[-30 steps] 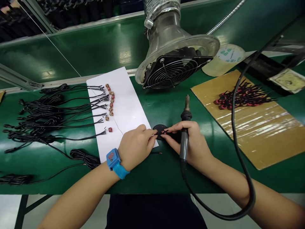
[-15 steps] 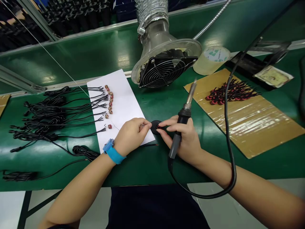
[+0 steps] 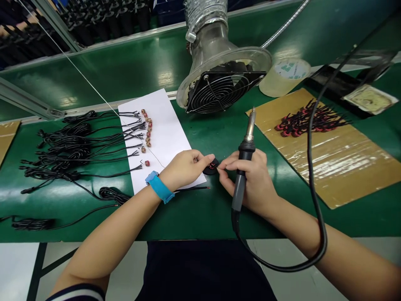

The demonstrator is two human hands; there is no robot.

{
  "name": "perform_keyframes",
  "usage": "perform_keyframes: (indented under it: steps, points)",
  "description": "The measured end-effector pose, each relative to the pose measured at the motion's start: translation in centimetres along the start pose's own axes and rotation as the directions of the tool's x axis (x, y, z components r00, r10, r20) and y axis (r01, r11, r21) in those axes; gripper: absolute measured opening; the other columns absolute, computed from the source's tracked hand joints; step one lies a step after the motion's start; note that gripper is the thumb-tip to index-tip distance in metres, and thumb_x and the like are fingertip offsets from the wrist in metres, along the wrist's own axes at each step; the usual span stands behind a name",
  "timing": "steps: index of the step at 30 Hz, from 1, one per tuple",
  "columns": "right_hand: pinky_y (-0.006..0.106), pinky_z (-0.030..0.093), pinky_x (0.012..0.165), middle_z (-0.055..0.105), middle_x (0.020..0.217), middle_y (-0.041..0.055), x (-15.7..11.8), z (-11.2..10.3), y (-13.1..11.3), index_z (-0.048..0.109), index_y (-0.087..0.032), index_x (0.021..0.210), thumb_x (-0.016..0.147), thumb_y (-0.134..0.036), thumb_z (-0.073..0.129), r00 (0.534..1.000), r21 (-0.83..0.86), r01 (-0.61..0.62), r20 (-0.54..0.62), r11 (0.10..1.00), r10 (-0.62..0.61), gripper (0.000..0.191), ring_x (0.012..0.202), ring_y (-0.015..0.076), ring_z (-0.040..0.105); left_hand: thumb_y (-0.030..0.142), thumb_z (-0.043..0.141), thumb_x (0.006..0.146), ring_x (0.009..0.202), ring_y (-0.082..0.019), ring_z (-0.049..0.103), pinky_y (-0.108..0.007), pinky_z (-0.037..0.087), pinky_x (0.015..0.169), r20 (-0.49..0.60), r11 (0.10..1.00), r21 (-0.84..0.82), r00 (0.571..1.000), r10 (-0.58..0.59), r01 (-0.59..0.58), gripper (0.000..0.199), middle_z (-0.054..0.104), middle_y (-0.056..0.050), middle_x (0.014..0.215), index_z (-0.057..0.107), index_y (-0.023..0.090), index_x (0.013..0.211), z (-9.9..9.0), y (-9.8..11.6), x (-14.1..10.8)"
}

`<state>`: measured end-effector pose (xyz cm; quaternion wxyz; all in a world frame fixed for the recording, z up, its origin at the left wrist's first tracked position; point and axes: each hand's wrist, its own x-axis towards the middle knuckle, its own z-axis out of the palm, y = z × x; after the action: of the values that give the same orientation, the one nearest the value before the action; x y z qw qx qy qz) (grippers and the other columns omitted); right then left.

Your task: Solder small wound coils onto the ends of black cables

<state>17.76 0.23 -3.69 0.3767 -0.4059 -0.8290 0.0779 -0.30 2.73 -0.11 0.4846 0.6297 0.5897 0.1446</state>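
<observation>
My right hand (image 3: 255, 182) is closed round the grey handle of a soldering iron (image 3: 240, 179), whose bare metal tip points up and away. Its thumb and forefinger also pinch together at the right edge of a small black disc (image 3: 206, 170). On the disc sits a tiny part with red and copper bits (image 3: 212, 166); its details are too small to tell. My left hand (image 3: 189, 167) is curled, the thumb reaching over the disc's left side. A thin solder wire (image 3: 155, 156) runs down from the upper left into this hand, its end hidden by the fingers.
White paper (image 3: 171, 129) carries several copper-wound rings (image 3: 148, 133) beside stripped ends of black cables (image 3: 73, 146). A fume extractor (image 3: 224, 88) hangs overhead. On the right, brown cardboard (image 3: 341, 167) bears a pile of red-and-black parts (image 3: 310, 119). The iron's cord (image 3: 310, 138) loops over my right forearm.
My left thumb has shifted onto the disc, and my right fingertips have drawn to its right edge. The red and copper part shows more plainly. The soldering iron now stands more upright.
</observation>
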Motion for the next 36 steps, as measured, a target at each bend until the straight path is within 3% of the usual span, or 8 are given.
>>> perform_keyframes:
  steps: [4, 8, 13, 18, 23, 29, 32, 36]
  points:
    - [0.044, 0.039, 0.083, 0.065, 0.086, -0.0021, 0.0, 0.0, -0.3, 0.040, -0.026, 0.091, 0.080, -0.010, 0.054, 0.999, -0.076, 0.040, 0.022, 0.996, -0.038, 0.024, 0.086, 0.0208, 0.057, 0.042, 0.050, 0.083, 0.060, -0.012, 0.048, -0.025, 0.037, 0.057, 0.017, 0.999, -0.032, 1.000, -0.008, 0.008, 0.031, 0.053, 0.001, 0.062, 0.058, 0.016, 0.067, 0.2, -0.1, 0.2]
    - [0.043, 0.040, 0.082, 0.065, 0.087, -0.0016, -0.1, 0.1, -0.6, 0.042, -0.026, 0.093, 0.079, -0.008, 0.055, 0.998, -0.077, 0.062, 0.023, 0.995, -0.060, 0.027, 0.085, 0.0205, 0.057, 0.035, 0.050, 0.083, 0.065, -0.013, 0.051, -0.025, 0.041, 0.062, 0.050, 0.997, -0.074, 0.999, -0.011, 0.015, 0.025, 0.059, 0.000, 0.068, 0.060, 0.016, 0.070, 0.3, -0.1, 0.4]
    - [0.044, 0.043, 0.082, 0.067, 0.083, -0.0009, 0.3, -0.2, -0.3, 0.040, -0.026, 0.095, 0.079, -0.015, 0.064, 0.998, 0.161, -0.041, -0.041, 0.986, 0.048, 0.030, 0.081, 0.0190, 0.062, 0.034, 0.052, 0.084, 0.074, -0.014, 0.055, -0.026, 0.042, 0.067, 0.096, 0.997, -0.073, 0.995, -0.005, 0.012, 0.023, 0.063, -0.002, 0.077, 0.062, 0.015, 0.074, 0.2, 0.0, 0.3]
    - [0.041, 0.049, 0.074, 0.064, 0.076, 0.0008, 0.6, -0.8, 1.0, 0.038, -0.025, 0.091, 0.080, -0.018, 0.059, 0.962, 0.352, -0.192, -0.119, 0.916, 0.247, 0.025, 0.074, 0.0188, 0.063, 0.046, 0.048, 0.086, 0.059, -0.011, 0.048, -0.024, 0.035, 0.055, -0.103, 1.000, 0.012, 0.995, 0.005, -0.004, 0.035, 0.051, 0.003, 0.060, 0.054, 0.017, 0.067, 0.2, -0.2, -0.9]
    - [0.038, 0.047, 0.074, 0.064, 0.076, 0.0003, 0.3, -0.6, 1.6, 0.039, -0.024, 0.092, 0.081, -0.018, 0.054, 0.931, 0.341, -0.306, -0.090, 0.889, 0.355, 0.020, 0.073, 0.0170, 0.063, 0.050, 0.052, 0.083, 0.047, -0.008, 0.043, -0.022, 0.032, 0.048, -0.229, 1.000, -0.020, 0.973, 0.001, -0.006, 0.039, 0.044, 0.005, 0.048, 0.051, 0.017, 0.061, 1.2, 0.6, -2.3]
    - [0.033, 0.048, 0.069, 0.064, 0.078, -0.0011, 0.3, -0.3, 1.4, 0.042, -0.025, 0.093, 0.079, -0.015, 0.055, 0.950, 0.329, -0.252, -0.098, 0.910, 0.298, 0.021, 0.072, 0.0160, 0.063, 0.055, 0.067, 0.071, 0.056, -0.013, 0.056, -0.024, 0.037, 0.052, -0.336, 0.952, 0.290, 0.921, 0.198, -0.099, 0.038, 0.061, 0.000, 0.060, 0.064, 0.016, 0.072, 3.4, 0.7, -2.5]
    - [0.032, 0.050, 0.069, 0.064, 0.082, 0.0002, 0.2, -0.3, 1.4, 0.043, -0.025, 0.096, 0.078, -0.013, 0.056, 0.963, 0.342, -0.216, -0.078, 0.915, 0.256, 0.025, 0.076, 0.0161, 0.063, 0.048, 0.065, 0.075, 0.064, -0.017, 0.062, -0.026, 0.039, 0.054, -0.375, 0.894, 0.430, 0.876, 0.302, -0.125, 0.033, 0.068, -0.003, 0.072, 0.065, 0.016, 0.080, 4.1, 0.3, -2.3]
    - [0.031, 0.051, 0.070, 0.063, 0.087, 0.0016, 0.0, -0.1, 1.4, 0.046, -0.024, 0.098, 0.076, -0.012, 0.060, 0.979, 0.345, -0.174, -0.043, 0.922, 0.200, 0.029, 0.079, 0.0158, 0.063, 0.034, 0.057, 0.082, 0.065, -0.017, 0.063, -0.026, 0.038, 0.054, -0.400, 0.888, 0.444, 0.859, 0.319, -0.123, 0.020, 0.070, -0.003, 0.074, 0.065, 0.016, 0.081, 4.4, 0.2, -2.3]
